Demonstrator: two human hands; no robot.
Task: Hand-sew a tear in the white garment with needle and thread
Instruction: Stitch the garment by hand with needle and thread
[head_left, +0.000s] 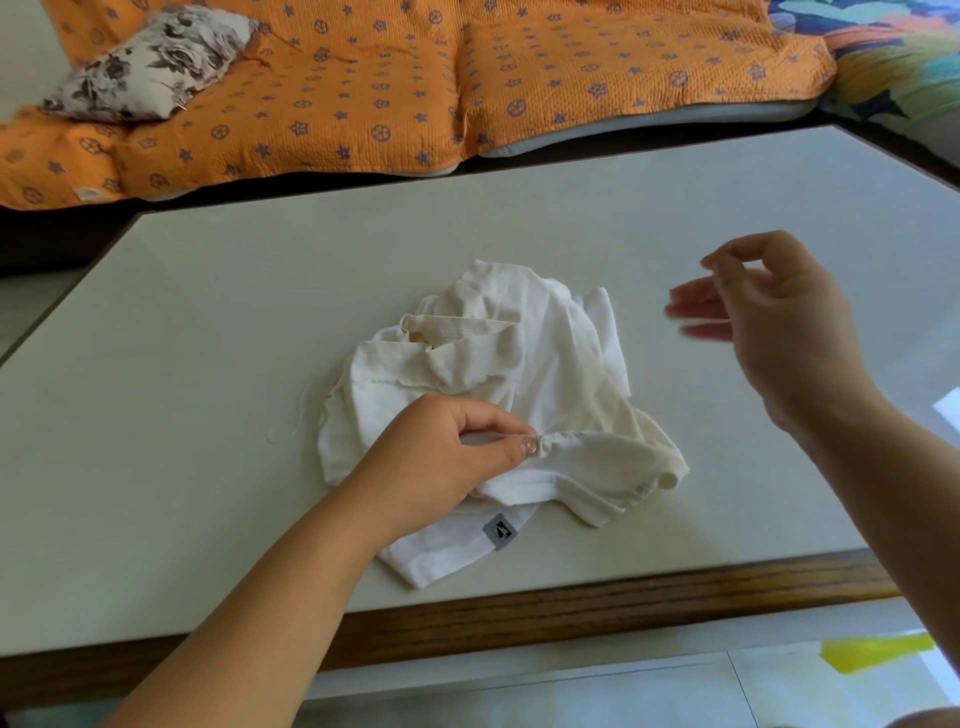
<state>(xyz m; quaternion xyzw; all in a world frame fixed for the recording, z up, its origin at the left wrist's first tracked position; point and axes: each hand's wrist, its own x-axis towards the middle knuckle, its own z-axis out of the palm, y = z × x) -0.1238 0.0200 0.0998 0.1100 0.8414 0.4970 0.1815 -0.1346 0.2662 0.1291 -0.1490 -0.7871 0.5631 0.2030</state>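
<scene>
A crumpled white garment (498, 374) lies in the middle of the pale table (208, 291), a small grey label (500, 531) showing at its near hem. My left hand (441, 462) rests on the garment and pinches a gathered fold of it between thumb and forefinger. A loose loop of white thread (291, 421) lies on the table just left of the cloth. My right hand (769, 306) is raised above the table to the right of the garment, thumb and forefinger pinched together, the other fingers spread and blurred. I cannot make out a needle or thread in that pinch.
The table has a dark wooden front edge (571, 608). Behind it stands a sofa with an orange patterned cover (395, 88) and a floral cushion (150, 62). A colourful fabric (893, 57) lies at the far right. Something yellow (872, 654) sits on the floor below the table.
</scene>
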